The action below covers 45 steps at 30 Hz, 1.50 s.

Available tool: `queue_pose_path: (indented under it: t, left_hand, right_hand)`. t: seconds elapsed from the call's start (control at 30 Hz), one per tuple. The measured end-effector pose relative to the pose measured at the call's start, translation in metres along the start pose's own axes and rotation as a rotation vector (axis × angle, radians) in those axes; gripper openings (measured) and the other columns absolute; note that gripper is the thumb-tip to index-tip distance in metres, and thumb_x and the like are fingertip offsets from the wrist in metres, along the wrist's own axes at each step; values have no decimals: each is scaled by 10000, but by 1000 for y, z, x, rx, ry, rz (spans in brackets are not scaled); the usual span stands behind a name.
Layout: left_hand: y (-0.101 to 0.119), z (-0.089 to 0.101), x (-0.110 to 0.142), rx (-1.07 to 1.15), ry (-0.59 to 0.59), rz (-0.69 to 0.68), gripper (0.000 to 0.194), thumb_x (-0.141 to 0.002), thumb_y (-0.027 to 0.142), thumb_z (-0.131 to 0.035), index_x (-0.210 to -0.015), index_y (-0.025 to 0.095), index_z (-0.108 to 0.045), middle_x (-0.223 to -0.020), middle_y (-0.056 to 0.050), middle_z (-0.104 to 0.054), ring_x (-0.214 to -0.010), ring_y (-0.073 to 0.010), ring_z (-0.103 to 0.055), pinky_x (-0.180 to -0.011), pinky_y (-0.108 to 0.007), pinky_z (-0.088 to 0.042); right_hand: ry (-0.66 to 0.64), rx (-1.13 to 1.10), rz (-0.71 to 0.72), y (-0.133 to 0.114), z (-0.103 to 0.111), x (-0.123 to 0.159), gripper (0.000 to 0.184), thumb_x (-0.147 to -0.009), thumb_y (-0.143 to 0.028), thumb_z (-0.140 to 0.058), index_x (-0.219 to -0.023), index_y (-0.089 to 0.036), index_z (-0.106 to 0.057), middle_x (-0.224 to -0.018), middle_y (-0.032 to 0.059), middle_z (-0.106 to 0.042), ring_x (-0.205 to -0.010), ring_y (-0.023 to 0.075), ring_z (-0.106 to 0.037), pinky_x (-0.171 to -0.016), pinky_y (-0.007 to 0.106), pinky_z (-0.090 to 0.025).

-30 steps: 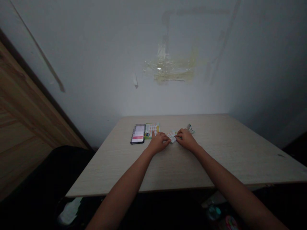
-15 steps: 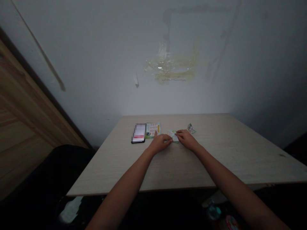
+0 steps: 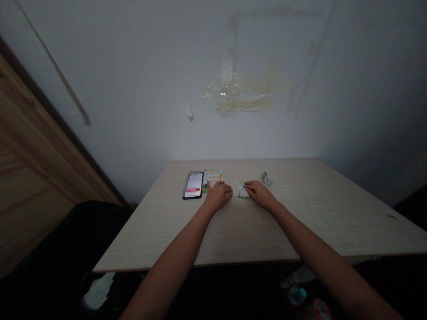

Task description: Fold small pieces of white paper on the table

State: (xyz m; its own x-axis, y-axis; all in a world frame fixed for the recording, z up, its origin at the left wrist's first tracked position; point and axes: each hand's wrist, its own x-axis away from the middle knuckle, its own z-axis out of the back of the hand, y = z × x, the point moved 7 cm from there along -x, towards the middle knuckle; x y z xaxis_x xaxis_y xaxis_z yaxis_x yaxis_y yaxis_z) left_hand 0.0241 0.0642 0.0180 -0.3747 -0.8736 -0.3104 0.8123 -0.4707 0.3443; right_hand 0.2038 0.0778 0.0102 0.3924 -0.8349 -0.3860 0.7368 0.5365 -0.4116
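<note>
A small printed card [image 3: 239, 190] lies flat on the pale wooden table [image 3: 300, 222] between my two hands. My right hand [image 3: 260, 194] pinches its right edge with the fingers closed on it. Just left of the card, my left hand [image 3: 218, 195] rests knuckles up on the table, fingers curled, its forefinger reaching onto a colourful printed sheet [image 3: 213, 177]. The left hand covers the lower part of that sheet.
A black phone [image 3: 193, 185] with a lit screen lies left of the printed sheet. A small torn wrapper piece [image 3: 266, 179] lies right of my right hand. The wall stands just behind the table. Dark clutter and a bottle [image 3: 296, 293] sit below the front edge.
My left hand has let go of the card and drawn a little to the left, onto the printed sheet. The card now lies flat under my right fingers.
</note>
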Motion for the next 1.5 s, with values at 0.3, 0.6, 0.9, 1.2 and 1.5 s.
queue_pose_path:
  t: [0.3,0.6,0.9,1.2,1.5]
  left_hand:
    - [0,-1,-1,-2,-14,37,222,-934,397,-562,-1004,311,-755,-1229,-35,-706,-1278,-287,-488,-1111,-756,-10]
    - [4,-1,-3,-17,55,74,203,-918,410,-597,-951,291,-759,-1226,-28,-702,-1261,-295,-492,-1099,-769,-54]
    - [5,-1,-3,-75,51,123,158,-877,419,-647,-935,315,-751,-1251,-11,-688,-1292,-329,-445,-1114,-744,-81]
    - [2,-2,-2,-67,65,125,169,-884,426,-632,-933,321,-755,-1248,-5,-688,-1287,-344,-441,-1068,-803,-42]
    - [-3,-5,-3,-48,82,142,152,-878,402,-640,-924,329,-765,-1272,-5,-681,-1310,-352,-430,-1072,-796,-63]
  right_hand:
    - [5,48,71,0,-11,-6,328,-957,-272,-493,-1177,-164,-711,-1229,135,-678,-1190,251,-571,-1070,425,-416]
    - [-6,135,142,-15,-16,-11,328,-965,-262,-492,-1190,-149,-702,-1251,132,-669,-1204,254,-560,-1095,427,-398]
    - [53,19,143,-10,-17,-11,334,-970,-294,-498,-1216,-172,-688,-1277,120,-659,-1255,262,-534,-1116,457,-385]
    - [142,-82,28,0,1,-2,274,-905,-275,-585,-1117,-198,-740,-1243,107,-675,-1179,237,-590,-1081,418,-425]
    - [23,-59,-77,4,-7,-2,305,-913,-304,-574,-1150,-199,-732,-1311,97,-645,-1226,232,-584,-1101,377,-410]
